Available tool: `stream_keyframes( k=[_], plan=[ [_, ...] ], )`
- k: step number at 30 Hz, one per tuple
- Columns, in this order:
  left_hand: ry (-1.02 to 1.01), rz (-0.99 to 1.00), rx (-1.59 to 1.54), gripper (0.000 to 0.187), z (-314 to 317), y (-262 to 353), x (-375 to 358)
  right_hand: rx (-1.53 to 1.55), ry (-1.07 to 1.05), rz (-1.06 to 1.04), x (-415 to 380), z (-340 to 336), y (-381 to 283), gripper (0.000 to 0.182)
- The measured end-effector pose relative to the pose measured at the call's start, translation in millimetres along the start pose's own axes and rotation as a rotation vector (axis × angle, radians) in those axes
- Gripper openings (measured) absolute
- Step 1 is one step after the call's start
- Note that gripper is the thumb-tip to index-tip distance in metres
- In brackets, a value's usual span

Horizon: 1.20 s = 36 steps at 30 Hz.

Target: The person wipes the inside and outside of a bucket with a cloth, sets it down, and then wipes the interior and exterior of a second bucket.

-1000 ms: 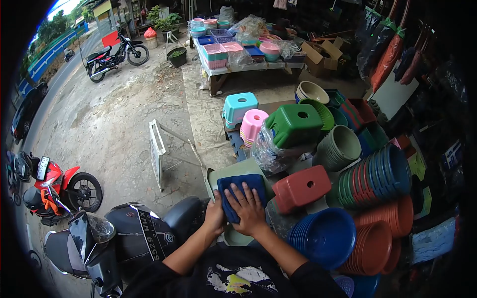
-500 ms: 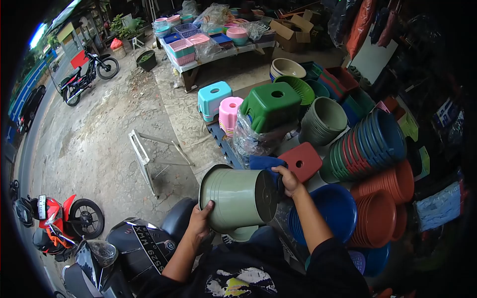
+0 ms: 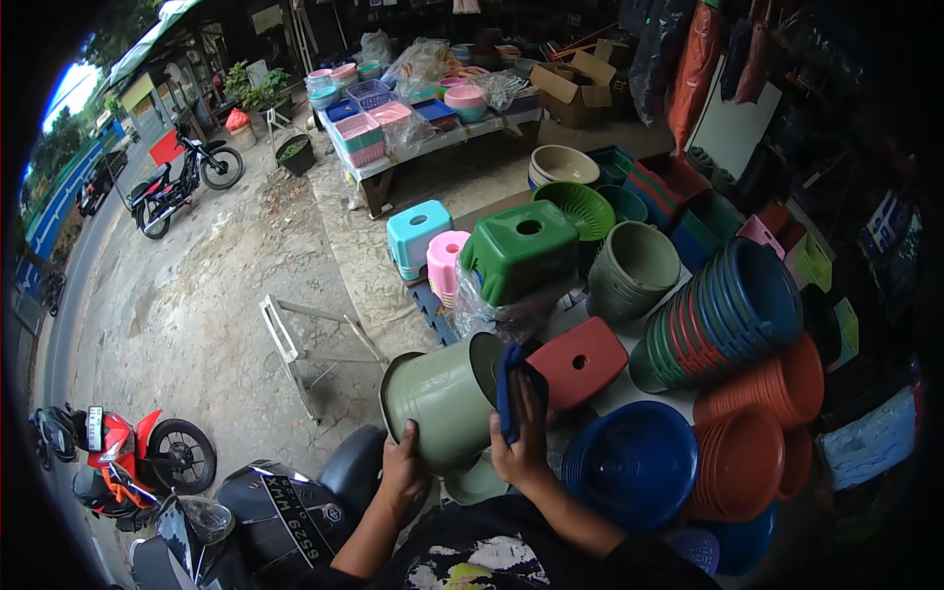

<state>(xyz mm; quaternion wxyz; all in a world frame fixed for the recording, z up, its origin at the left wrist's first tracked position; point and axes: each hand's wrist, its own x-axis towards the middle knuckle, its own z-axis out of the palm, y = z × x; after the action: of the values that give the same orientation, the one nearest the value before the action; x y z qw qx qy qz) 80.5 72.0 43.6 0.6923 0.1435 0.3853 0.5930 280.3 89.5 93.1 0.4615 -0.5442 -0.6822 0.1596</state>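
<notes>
A grey-green plastic bucket (image 3: 438, 398) lies on its side in front of me, its base turned to the right. My left hand (image 3: 401, 467) grips its near side, thumb on the wall and the other fingers hidden beneath. At the base, my right hand (image 3: 521, 438) presses a folded blue cloth (image 3: 508, 388) against the plastic, fingers stretched along the cloth. Below the bucket another pale green plastic piece (image 3: 477, 482) shows in part. Just right of the cloth sits a red stool (image 3: 585, 366).
Stacked blue basins (image 3: 629, 462), orange buckets (image 3: 752, 457) and multicoloured buckets (image 3: 718, 315) crowd the right. Green stools (image 3: 531, 246) stand ahead. A parked black motorbike (image 3: 285, 511) is close at my left, with a metal frame (image 3: 290, 344) beyond it. Farther back, a table (image 3: 379, 167) carries baskets.
My right hand has moved down and left with the cloth, from the base's far edge to flat across it. The bucket has tilted, its base end rising. The view has shifted slightly.
</notes>
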Motion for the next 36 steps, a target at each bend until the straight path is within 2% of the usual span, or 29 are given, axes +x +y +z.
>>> stream_keyframes(
  k=[1, 4, 8, 10, 13, 14, 16, 17, 19, 21, 22, 24, 26, 28, 30, 31, 32, 34, 35, 36],
  plan=[
    [-0.015, -0.006, 0.038, 0.055, 3, -1, 0, -0.040, -0.142, -0.065, 6, -4, -5, 0.063],
    [-0.038, -0.013, 0.077, 0.055, 9, 2, -1, 0.023, -0.248, -0.112, 40, -11, -7, 0.065],
    [-0.032, 0.027, 0.136, 0.056, 10, 13, -2, 0.203, -0.281, -0.089, 70, 0, 21, 0.061],
    [-0.046, 0.036, 0.141, 0.058, 3, 12, -1, 0.181, -0.202, -0.101, 81, 4, 36, 0.057],
    [-0.087, 0.042, 0.157, 0.060, -5, 12, -1, 0.307, -0.056, 0.157, 86, 14, 75, 0.053],
    [-0.088, 0.031, 0.168, 0.063, -6, 13, -2, 0.310, -0.056, 0.155, 83, 17, 90, 0.053],
    [-0.088, 0.018, 0.178, 0.065, -11, 16, -2, 0.537, -0.114, 0.477, 77, 13, 108, 0.051],
    [-0.110, 0.029, 0.204, 0.063, -15, 17, 0, 0.536, -0.111, 0.476, 73, 9, 114, 0.051],
    [-0.143, 0.037, 0.231, 0.061, -26, 22, 7, 0.648, -0.106, 0.685, 64, 0, 123, 0.049],
    [-0.179, 0.028, 0.438, 0.050, -40, 29, 14, 0.625, -0.022, 0.717, 53, -5, 129, 0.048],
    [-0.194, 0.019, 0.441, 0.050, -29, 36, 13, 0.603, 0.052, 0.749, 49, -8, 132, 0.047],
    [-0.168, 0.006, 0.730, 0.032, 0, 55, 5, 0.559, 0.110, 0.771, 44, -21, 128, 0.046],
    [-0.241, 0.004, 0.856, 0.027, 17, 64, 7, 0.382, 0.213, 0.596, 46, -40, 105, 0.044],
    [-0.413, -0.072, 1.226, 0.027, 28, 68, 10, 0.414, 0.279, 0.571, 46, -52, 98, 0.040],
    [-0.540, -0.008, 1.296, 0.025, 46, 71, 13, 0.464, 0.204, 0.476, 50, -71, 79, 0.039],
    [-0.734, 0.144, 1.469, 0.026, 48, 70, 18, 0.563, 0.105, 0.593, 50, -77, 77, 0.045],
    [-0.932, 0.310, 1.627, 0.026, 50, 68, 21, 0.553, 0.126, 0.595, 50, -81, 72, 0.045],
    [-1.037, 0.374, 1.646, 0.025, 56, 60, 24, 0.544, -0.202, 0.814, 50, -86, 61, 0.057],
    [-1.113, 0.451, 1.618, 0.024, 57, 55, 26, 0.401, -0.285, 0.736, 41, -77, 70, 0.073],
    [-1.188, 0.525, 1.585, 0.023, 56, 49, 28, 0.242, -0.262, 0.552, 34, -76, 57, 0.084]
  ],
)
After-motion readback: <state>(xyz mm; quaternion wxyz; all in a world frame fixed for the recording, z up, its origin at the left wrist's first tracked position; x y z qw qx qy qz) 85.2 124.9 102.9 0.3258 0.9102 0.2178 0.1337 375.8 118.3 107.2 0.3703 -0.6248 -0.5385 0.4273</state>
